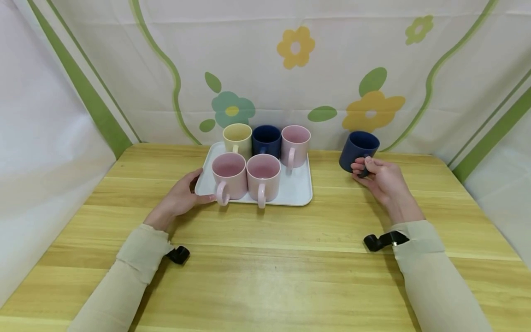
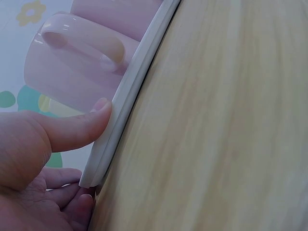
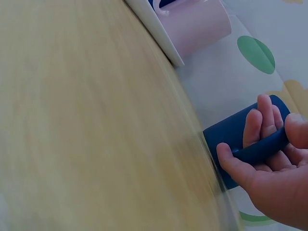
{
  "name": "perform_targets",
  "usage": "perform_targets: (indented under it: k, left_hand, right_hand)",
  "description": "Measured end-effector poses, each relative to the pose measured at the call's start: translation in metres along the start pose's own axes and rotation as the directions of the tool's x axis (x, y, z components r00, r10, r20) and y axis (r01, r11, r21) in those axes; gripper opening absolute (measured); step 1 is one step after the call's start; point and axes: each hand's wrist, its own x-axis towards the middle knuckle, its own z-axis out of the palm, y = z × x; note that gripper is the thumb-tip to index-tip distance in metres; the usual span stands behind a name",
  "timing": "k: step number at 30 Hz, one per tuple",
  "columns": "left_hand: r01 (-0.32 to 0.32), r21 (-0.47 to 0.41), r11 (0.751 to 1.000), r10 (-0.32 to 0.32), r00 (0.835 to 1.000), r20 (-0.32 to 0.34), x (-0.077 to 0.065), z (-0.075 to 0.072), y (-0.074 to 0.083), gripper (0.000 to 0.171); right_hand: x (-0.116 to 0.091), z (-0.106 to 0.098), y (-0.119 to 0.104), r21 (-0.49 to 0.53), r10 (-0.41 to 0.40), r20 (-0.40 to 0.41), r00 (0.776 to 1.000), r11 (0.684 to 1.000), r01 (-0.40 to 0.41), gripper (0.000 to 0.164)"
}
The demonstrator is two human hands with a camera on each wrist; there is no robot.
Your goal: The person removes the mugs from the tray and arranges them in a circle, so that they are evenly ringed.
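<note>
Pinching navy mug [image 1: 351,154] by handle [image 3: 260,148] in right hand [image 1: 386,183], between two and three o'clock of white tray [image 1: 296,186]; gripping tray near nine o'clock with left hand [image 1: 180,196]. Likely moving mug, steadying tray; unclear if lifted. Probably calls next for firm, level hold.

A dark blue mug [image 1: 351,150], roughly upright, is right of a white tray [image 1: 295,188] bearing a yellow mug [image 1: 244,145], another blue mug [image 1: 268,142] and a pink mug [image 1: 299,146] along its far side, two more pink mugs [image 1: 234,182] nearer.
</note>
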Motion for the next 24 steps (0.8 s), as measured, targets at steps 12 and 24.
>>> perform_targets:
  k: [12, 24]
  left_hand:
    - [-0.004, 0.011, 1.000, 0.004, 1.000, 0.000, -0.002, -0.001, 0.002, 0.101]
    - [0.043, 0.016, 0.999, -0.043, 0.999, 0.000, -0.002, -0.002, 0.005, 0.105]
  right_hand:
    - [0.001, 0.002, -0.001, -0.080, 0.019, -0.063, 0.998, 0.997, -0.024, 0.036]
    - [-0.005, 0.008, -0.010, -0.070, 0.001, -0.229, 0.973, 0.997, -0.017, 0.009]
